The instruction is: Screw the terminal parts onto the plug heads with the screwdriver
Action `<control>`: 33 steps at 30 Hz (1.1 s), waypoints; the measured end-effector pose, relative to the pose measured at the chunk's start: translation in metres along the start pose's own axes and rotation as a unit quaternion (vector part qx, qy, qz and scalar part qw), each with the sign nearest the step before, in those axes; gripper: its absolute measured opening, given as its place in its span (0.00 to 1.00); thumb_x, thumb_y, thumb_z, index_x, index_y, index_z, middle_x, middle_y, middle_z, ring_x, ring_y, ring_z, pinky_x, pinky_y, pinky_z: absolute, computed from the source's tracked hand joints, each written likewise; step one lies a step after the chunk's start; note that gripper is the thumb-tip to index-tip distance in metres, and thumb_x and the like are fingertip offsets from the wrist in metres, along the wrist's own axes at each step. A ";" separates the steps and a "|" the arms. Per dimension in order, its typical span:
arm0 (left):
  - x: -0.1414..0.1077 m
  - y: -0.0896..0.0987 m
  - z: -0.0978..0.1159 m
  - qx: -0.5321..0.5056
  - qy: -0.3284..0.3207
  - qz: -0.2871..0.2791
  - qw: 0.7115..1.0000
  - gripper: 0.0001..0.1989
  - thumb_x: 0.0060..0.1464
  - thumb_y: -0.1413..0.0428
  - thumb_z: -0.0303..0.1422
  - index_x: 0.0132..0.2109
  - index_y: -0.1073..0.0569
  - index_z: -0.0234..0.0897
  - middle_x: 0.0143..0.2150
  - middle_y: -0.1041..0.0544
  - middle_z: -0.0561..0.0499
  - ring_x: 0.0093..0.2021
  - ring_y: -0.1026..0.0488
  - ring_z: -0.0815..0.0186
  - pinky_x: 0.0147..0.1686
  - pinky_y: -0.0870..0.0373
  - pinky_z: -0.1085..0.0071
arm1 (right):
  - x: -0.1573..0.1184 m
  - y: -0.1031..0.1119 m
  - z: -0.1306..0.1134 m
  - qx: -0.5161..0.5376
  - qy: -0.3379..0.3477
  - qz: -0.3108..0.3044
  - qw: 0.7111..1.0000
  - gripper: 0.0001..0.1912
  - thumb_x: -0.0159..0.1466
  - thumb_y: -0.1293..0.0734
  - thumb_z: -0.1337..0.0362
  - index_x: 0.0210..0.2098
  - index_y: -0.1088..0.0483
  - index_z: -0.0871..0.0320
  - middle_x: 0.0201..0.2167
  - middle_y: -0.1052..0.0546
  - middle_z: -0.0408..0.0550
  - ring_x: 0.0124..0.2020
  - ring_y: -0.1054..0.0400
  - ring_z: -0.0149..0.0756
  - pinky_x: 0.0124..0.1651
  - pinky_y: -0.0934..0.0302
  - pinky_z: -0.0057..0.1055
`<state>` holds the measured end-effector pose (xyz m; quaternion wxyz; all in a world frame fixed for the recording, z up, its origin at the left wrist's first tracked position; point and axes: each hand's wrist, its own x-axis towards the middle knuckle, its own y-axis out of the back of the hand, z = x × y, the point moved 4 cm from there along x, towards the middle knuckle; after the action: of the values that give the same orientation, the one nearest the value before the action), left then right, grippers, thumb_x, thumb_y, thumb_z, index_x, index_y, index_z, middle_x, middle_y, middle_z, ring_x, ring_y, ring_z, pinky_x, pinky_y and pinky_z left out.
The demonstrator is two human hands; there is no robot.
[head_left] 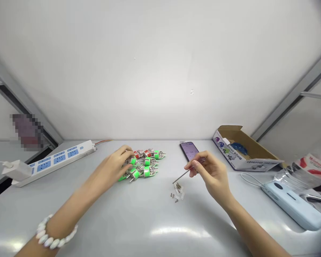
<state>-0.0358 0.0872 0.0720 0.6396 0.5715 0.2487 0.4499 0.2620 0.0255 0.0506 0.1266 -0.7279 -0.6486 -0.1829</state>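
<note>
My left hand (117,165), with a white bead bracelet (51,240) on its wrist, reaches over the left side of a group of green and red plug parts (149,171). Its fingers are bent around a green plug part (133,161) at the group's edge. Between the thumb and fingers of my right hand (210,171) is a thin metal rod (181,176), slanting down to the left. The rod's tip is close above a small pile of screws (178,186) and white plastic pieces (182,196).
Behind my right hand lies a phone (189,150). An open cardboard box (243,162) stands at the right, with a light blue device (294,205) and plastic bags (310,169) nearer. A white power strip (61,160) with a plugged-in adapter lies left.
</note>
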 end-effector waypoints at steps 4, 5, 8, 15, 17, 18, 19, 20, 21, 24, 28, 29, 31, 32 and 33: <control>0.015 -0.013 -0.002 0.030 0.006 -0.013 0.999 0.09 0.58 0.50 0.26 0.41 0.27 0.39 0.46 0.24 0.46 0.37 0.24 0.58 0.34 0.31 0.65 | 0.001 0.001 0.002 -0.012 -0.001 -0.012 1.000 0.10 0.71 0.33 0.56 0.37 0.31 0.55 0.30 0.19 0.47 0.25 0.28 0.34 0.32 0.30 0.33; 0.018 -0.016 -0.001 0.035 0.005 -0.013 0.999 0.09 0.57 0.50 0.25 0.41 0.26 0.39 0.45 0.23 0.46 0.39 0.24 0.56 0.35 0.31 0.65 | 0.001 0.001 0.002 -0.015 -0.001 -0.016 1.000 0.10 0.71 0.33 0.56 0.37 0.31 0.55 0.30 0.19 0.47 0.25 0.28 0.34 0.32 0.31 0.33; 0.023 -0.019 0.001 0.040 0.001 -0.010 0.999 0.10 0.55 0.48 0.23 0.41 0.25 0.39 0.46 0.22 0.45 0.45 0.24 0.52 0.42 0.30 0.62 | 0.001 0.002 0.001 -0.024 0.005 -0.023 0.999 0.10 0.71 0.34 0.57 0.37 0.31 0.55 0.30 0.19 0.47 0.26 0.28 0.34 0.32 0.31 0.34; 0.025 -0.026 -0.005 0.011 0.016 -0.008 1.000 0.10 0.59 0.48 0.30 0.45 0.24 0.39 0.47 0.21 0.46 0.44 0.23 0.55 0.40 0.28 0.64 | 0.000 0.001 0.000 -0.033 0.021 -0.032 0.999 0.07 0.72 0.34 0.60 0.37 0.31 0.55 0.31 0.19 0.46 0.26 0.27 0.33 0.33 0.32 0.33; 0.025 -0.028 -0.008 0.004 0.022 -0.006 1.000 0.10 0.59 0.47 0.32 0.46 0.24 0.39 0.48 0.21 0.45 0.43 0.22 0.55 0.41 0.28 0.64 | -0.001 0.001 0.000 -0.037 0.028 -0.035 0.998 0.07 0.72 0.34 0.61 0.37 0.31 0.55 0.31 0.19 0.45 0.25 0.27 0.33 0.33 0.32 0.33; 0.025 -0.029 -0.009 0.001 0.023 -0.006 1.000 0.10 0.59 0.47 0.34 0.45 0.24 0.39 0.48 0.21 0.45 0.43 0.22 0.55 0.40 0.28 0.64 | -0.001 0.000 0.000 -0.039 0.031 -0.038 0.998 0.07 0.72 0.34 0.61 0.37 0.31 0.55 0.30 0.19 0.45 0.25 0.27 0.33 0.32 0.32 0.33; 0.024 -0.030 -0.010 -0.002 0.023 -0.007 1.000 0.11 0.60 0.47 0.35 0.45 0.23 0.39 0.48 0.21 0.46 0.42 0.22 0.55 0.40 0.28 0.64 | -0.001 0.000 0.000 -0.042 0.034 -0.039 0.998 0.07 0.72 0.34 0.61 0.37 0.31 0.55 0.30 0.19 0.45 0.25 0.27 0.33 0.32 0.32 0.33; 0.023 -0.030 -0.011 -0.005 0.022 -0.008 1.000 0.12 0.61 0.48 0.36 0.46 0.23 0.39 0.48 0.21 0.46 0.42 0.22 0.55 0.40 0.28 0.64 | -0.001 0.000 0.000 -0.045 0.035 -0.039 0.998 0.07 0.72 0.34 0.61 0.37 0.31 0.55 0.30 0.19 0.45 0.25 0.27 0.33 0.32 0.32 0.33; 0.021 -0.030 -0.011 -0.007 0.019 -0.006 1.000 0.13 0.62 0.49 0.37 0.47 0.23 0.39 0.49 0.22 0.46 0.43 0.23 0.56 0.40 0.28 0.64 | -0.001 0.000 0.000 -0.047 0.035 -0.037 0.998 0.08 0.72 0.34 0.60 0.36 0.31 0.55 0.30 0.19 0.45 0.25 0.27 0.33 0.32 0.32 0.33; 0.013 -0.027 -0.011 -0.005 0.015 0.006 1.000 0.15 0.64 0.51 0.40 0.50 0.24 0.39 0.50 0.22 0.45 0.47 0.25 0.54 0.43 0.29 0.62 | -0.001 -0.001 0.000 -0.051 0.031 -0.033 0.998 0.08 0.72 0.34 0.59 0.36 0.31 0.55 0.30 0.19 0.45 0.25 0.27 0.33 0.32 0.33 0.33; -0.004 -0.028 -0.003 0.040 -0.020 0.014 0.999 0.13 0.65 0.48 0.43 0.43 0.25 0.39 0.43 0.23 0.45 0.45 0.29 0.52 0.42 0.32 0.60 | -0.001 -0.001 0.001 -0.054 0.031 -0.039 0.997 0.09 0.72 0.34 0.59 0.36 0.31 0.55 0.30 0.19 0.46 0.25 0.27 0.34 0.32 0.32 0.33; -0.008 -0.030 0.000 0.050 -0.028 0.013 0.998 0.13 0.64 0.47 0.43 0.42 0.26 0.39 0.42 0.24 0.45 0.44 0.29 0.52 0.42 0.32 0.60 | -0.001 -0.001 0.001 -0.054 0.031 -0.040 0.997 0.08 0.72 0.35 0.59 0.37 0.31 0.55 0.31 0.19 0.46 0.26 0.27 0.34 0.32 0.31 0.34; -0.014 -0.035 0.003 0.067 -0.037 0.009 0.997 0.10 0.62 0.44 0.41 0.41 0.26 0.39 0.41 0.24 0.45 0.44 0.29 0.51 0.41 0.33 0.59 | 0.000 0.000 0.003 -0.054 0.031 -0.041 0.997 0.08 0.73 0.35 0.59 0.38 0.31 0.55 0.31 0.19 0.46 0.26 0.27 0.34 0.33 0.31 0.34; -0.016 -0.037 0.005 0.074 -0.039 0.008 0.996 0.09 0.61 0.43 0.39 0.41 0.26 0.39 0.41 0.24 0.45 0.44 0.29 0.50 0.41 0.33 0.59 | 0.000 0.000 0.004 -0.055 0.029 -0.041 0.997 0.08 0.73 0.36 0.59 0.38 0.31 0.55 0.32 0.20 0.46 0.27 0.27 0.34 0.33 0.31 0.34; -0.017 -0.039 0.007 0.085 -0.042 0.008 0.995 0.07 0.61 0.43 0.38 0.41 0.26 0.39 0.41 0.24 0.45 0.44 0.29 0.50 0.41 0.33 0.59 | 0.001 0.000 0.006 -0.057 0.027 -0.042 0.997 0.08 0.73 0.36 0.59 0.39 0.31 0.55 0.32 0.20 0.46 0.27 0.27 0.34 0.33 0.30 0.34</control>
<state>-0.0271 0.0712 0.0327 0.5952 0.6441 0.2540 0.4079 0.2628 0.0286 0.0458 0.0950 -0.7008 -0.6635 -0.2441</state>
